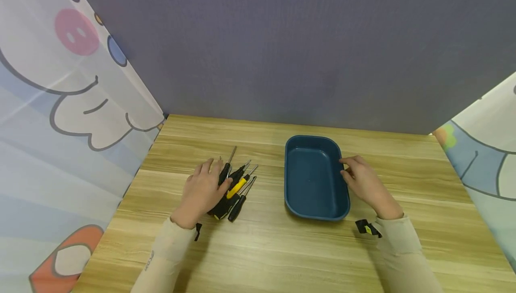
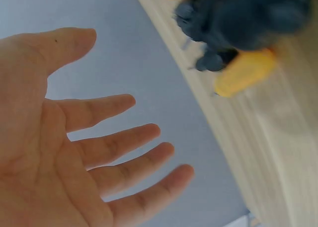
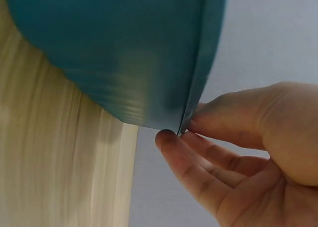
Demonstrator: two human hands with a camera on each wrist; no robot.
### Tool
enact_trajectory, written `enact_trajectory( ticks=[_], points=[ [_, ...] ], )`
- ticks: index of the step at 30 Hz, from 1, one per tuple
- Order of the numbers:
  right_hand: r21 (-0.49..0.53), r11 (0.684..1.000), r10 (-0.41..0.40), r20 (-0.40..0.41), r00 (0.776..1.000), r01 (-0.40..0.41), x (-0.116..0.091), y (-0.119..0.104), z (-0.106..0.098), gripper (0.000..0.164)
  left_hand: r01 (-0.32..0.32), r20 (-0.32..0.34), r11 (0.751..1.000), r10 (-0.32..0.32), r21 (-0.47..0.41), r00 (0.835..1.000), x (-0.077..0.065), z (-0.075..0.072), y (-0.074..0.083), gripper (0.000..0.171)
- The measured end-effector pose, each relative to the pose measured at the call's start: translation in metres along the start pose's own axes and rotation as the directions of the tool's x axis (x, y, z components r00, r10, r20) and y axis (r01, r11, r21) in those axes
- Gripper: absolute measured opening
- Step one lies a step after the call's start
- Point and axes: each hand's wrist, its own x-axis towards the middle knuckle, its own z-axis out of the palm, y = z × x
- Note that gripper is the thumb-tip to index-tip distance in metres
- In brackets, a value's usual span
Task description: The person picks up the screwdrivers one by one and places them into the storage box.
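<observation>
My left hand (image 1: 203, 190) is spread flat over the left side of a pile of screwdrivers, hiding part of it; its palm and extended fingers (image 2: 119, 172) hold nothing. The pile includes a yellow-handled screwdriver (image 1: 237, 188) and a black-handled screwdriver (image 1: 238, 208), their shafts pointing up and to the right. In the left wrist view, black and yellow handles (image 2: 243, 73) look blurred. To the right stands a blue rectangular plastic tray (image 1: 314, 214) with nothing inside. My right hand (image 1: 363, 183) pinches its right rim between thumb and fingertips (image 3: 171, 140).
Everything rests on a wood-grain table (image 1: 250, 257). A grey panel (image 1: 282, 51) rises behind its far edge. Cartoon-printed curtains (image 1: 40, 149) hang at both sides. Small black straps (image 1: 367, 228) stick out at the wrists.
</observation>
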Motion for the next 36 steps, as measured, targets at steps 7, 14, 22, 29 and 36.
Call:
enact_trajectory(
  ticks=[7, 14, 22, 29, 36],
  points=[
    [0.005, 1.0, 0.027, -0.008, 1.0, -0.027, 0.002, 0.003, 0.0, 0.034, 0.074, 0.02, 0.996, -0.073, -0.057, 0.997, 0.004, 0.008, -0.022, 0.052],
    [0.003, 1.0, 0.031, -0.014, 0.999, -0.031, 0.003, 0.004, 0.0, 0.033, 0.11, 0.039, 0.989, -0.106, -0.097, 0.994, 0.006, 0.016, -0.033, 0.036],
    [-0.001, 0.999, 0.043, -0.011, 0.999, -0.043, 0.002, 0.004, 0.002, 0.034, 0.172, 0.14, 0.976, -0.152, -0.136, 0.978, 0.011, 0.02, -0.039, 0.024],
    [-0.016, 1.0, 0.022, -0.033, 0.999, -0.023, 0.002, 0.005, 0.003, 0.033, 0.221, 0.217, 0.962, -0.184, -0.16, 0.959, 0.014, 0.022, -0.041, 0.024],
    [-0.024, 1.0, 0.015, -0.038, 0.999, -0.016, 0.002, 0.006, 0.004, 0.032, 0.248, 0.257, 0.944, -0.19, -0.216, 0.948, 0.015, 0.022, -0.041, 0.027]
  ],
)
